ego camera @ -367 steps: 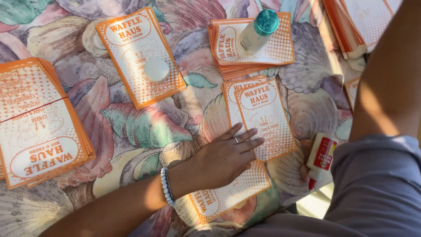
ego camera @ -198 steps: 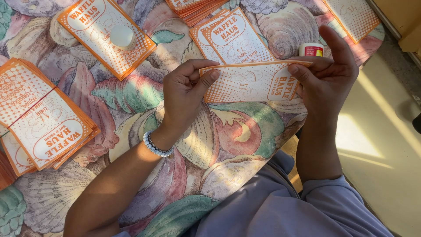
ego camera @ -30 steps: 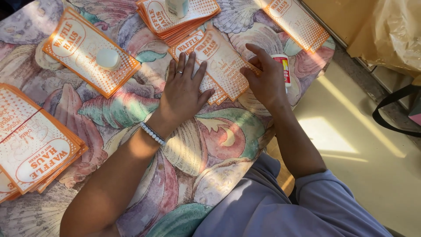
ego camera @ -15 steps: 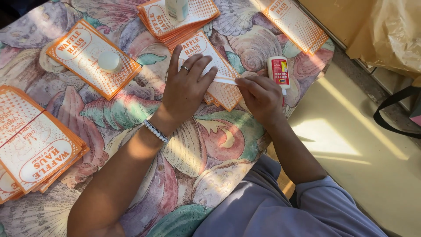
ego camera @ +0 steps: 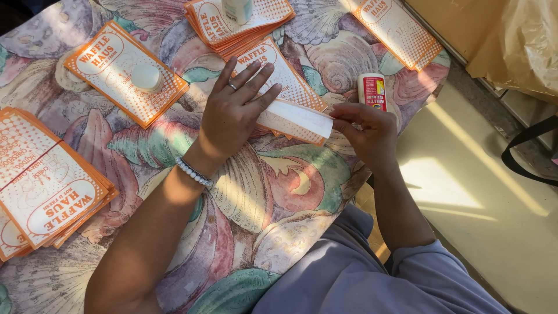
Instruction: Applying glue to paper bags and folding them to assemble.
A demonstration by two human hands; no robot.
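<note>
The left hand lies spread flat on a folded orange-and-white paper sheet on the table; the right hand pinches its right edge, near a glue bottle.

A table in the sun

The table has a cloth with big shells in pink and green. The pale floor has bright stripes of sunlight on it.

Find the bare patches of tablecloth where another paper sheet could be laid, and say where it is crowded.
Free: the tablecloth between left forearm, lap and left-edge stack. Crowded: the far edge, with the top stack, glue bottle and both hands on the sheet.
</note>
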